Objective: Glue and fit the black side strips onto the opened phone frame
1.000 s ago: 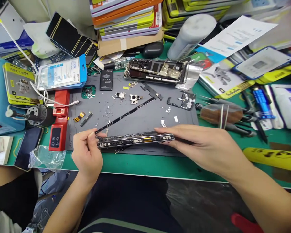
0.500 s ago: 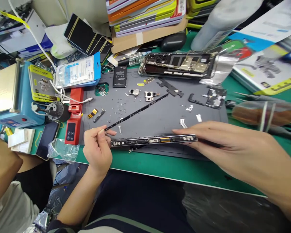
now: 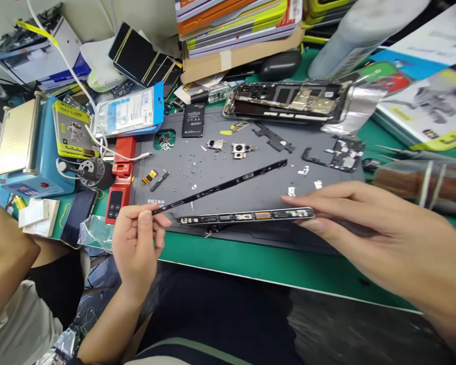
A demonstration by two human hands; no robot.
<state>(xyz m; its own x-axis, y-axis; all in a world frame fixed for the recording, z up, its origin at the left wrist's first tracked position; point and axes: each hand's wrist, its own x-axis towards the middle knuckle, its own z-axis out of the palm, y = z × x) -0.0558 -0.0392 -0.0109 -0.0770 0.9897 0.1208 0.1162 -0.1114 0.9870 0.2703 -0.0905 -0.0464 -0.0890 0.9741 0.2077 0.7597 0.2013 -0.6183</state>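
My left hand (image 3: 137, 238) pinches the near end of a thin black phone panel (image 3: 228, 185) between thumb and fingers. The panel slants up to the right over the mat, seen nearly edge-on, so its face is mostly hidden. In my right hand (image 3: 368, 225) is an opened phone body (image 3: 247, 217), gripped at its right end and held level near the mat's front edge. Small metal parts and an orange flex piece show along its narrow side. The body's left end lies just below and right of my left fingers.
On the grey mat (image 3: 220, 243) lie a battery (image 3: 193, 120), a camera module (image 3: 241, 150), loose screws and a black bracket (image 3: 273, 138). An opened phone (image 3: 285, 101) lies behind. A red device (image 3: 124, 154) stands left. Another person's arm (image 3: 11, 243) is at far left.
My left hand has moved left and slightly down, away from the phone body's end. The black panel has turned to a flatter slant and shows more of its face.
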